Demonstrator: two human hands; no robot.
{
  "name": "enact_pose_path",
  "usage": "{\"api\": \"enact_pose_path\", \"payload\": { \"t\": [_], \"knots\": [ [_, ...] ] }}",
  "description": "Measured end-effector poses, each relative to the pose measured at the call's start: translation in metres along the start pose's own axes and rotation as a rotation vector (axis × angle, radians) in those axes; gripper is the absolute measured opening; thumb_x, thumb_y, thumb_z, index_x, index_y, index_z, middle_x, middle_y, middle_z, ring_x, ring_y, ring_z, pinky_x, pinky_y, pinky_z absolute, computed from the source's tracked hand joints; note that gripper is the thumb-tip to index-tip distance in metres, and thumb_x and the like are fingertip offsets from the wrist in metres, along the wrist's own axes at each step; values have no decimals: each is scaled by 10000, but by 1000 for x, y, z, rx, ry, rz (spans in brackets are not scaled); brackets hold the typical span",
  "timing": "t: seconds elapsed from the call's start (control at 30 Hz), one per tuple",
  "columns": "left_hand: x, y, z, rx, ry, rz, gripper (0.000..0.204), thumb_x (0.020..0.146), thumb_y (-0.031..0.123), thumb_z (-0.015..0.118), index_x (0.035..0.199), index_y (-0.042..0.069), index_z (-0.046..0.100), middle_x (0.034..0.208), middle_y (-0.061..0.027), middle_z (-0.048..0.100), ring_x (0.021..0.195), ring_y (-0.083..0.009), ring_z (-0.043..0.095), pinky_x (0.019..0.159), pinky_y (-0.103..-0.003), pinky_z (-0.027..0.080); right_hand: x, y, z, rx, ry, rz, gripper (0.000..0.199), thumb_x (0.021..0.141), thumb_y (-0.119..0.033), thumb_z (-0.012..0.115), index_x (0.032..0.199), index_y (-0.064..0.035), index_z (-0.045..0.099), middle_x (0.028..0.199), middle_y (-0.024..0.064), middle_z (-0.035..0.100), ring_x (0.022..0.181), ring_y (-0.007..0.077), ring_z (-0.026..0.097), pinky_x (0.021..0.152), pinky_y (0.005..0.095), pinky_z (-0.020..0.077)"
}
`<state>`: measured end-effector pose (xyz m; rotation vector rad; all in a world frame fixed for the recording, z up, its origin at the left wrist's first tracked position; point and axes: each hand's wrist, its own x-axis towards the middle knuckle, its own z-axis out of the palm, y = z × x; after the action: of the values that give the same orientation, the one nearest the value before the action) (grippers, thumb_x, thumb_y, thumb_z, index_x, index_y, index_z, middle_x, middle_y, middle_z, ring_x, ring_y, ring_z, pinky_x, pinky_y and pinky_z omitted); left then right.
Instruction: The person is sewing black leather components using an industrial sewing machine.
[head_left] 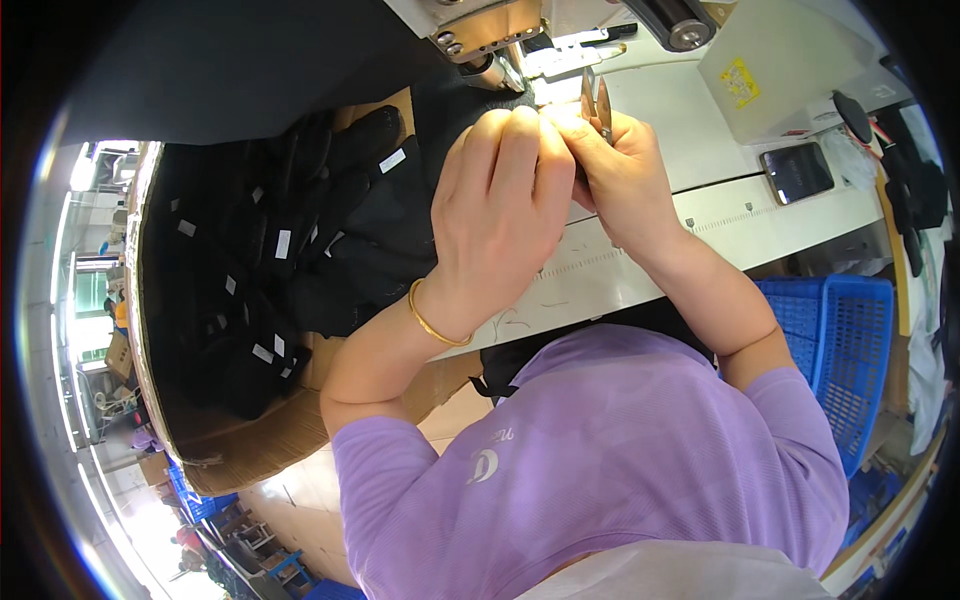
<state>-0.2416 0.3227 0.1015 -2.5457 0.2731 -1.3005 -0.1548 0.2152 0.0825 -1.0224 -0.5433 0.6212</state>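
Note:
My left hand [500,200], with a gold bangle at its wrist, is closed with its fingers curled. Its fingertips are hidden, so I cannot make out what they hold. Beside and partly under it lies black fabric [440,105], reaching to the needle area of a sewing machine [490,30]. My right hand [630,175] is closed around small thread snips [596,105], whose two metal blades stick up past the fingers, slightly apart. Both hands meet just in front of the machine's presser foot, the right thumb against the left fingers.
On the left a large cardboard box [200,465] holds several black fabric pieces with white labels [283,244]. A phone [797,172] lies on the white table [690,130] at right. Blue plastic baskets [850,340] stand below its right end.

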Motion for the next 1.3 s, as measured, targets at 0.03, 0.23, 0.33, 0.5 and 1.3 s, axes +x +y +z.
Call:
{"api": "enact_pose_path", "payload": {
  "t": [0.03,0.23,0.33,0.5,1.3],
  "knots": [
    [1,-2,3,4,9,-14,264,657,46,663,892,-2,551,957,-131,548,892,-271,582,757,-358,534,0,-1,1,-12,-18,-21,314,967,-199,555,706,-29,593,554,10,552,447,27,420,401,205,284],
    [4,-6,8,-10,22,-33,271,633,51,674,856,29,521,928,-121,533,893,-270,583,747,-352,529,1,-1,-2,-55,-46,-37,316,970,-202,548,708,-33,596,586,38,603,454,27,430,406,205,299],
    [4,-6,6,-14,9,-39,277,636,53,678,868,31,529,939,-118,540,902,-270,584,752,-353,526,1,0,-3,-86,-49,-46,320,971,-206,544,706,-34,595,587,38,607,453,28,431,407,207,302],
    [-5,-10,8,-21,31,-53,279,684,73,669,945,41,573,991,-106,563,921,-265,579,786,-370,504,0,-2,-4,-73,-89,-20,296,976,-210,533,752,-30,604,596,45,621,450,31,439,410,206,310],
    [-35,-63,-30,-1562,-787,-1143,291,806,110,673,1069,-12,656,938,-54,685,827,-96,645,763,-218,506,-41,40,-28,-120,-243,311,355,1009,-398,497,856,-90,586,638,-75,445,574,14,398,506,188,319]
  ]
}}
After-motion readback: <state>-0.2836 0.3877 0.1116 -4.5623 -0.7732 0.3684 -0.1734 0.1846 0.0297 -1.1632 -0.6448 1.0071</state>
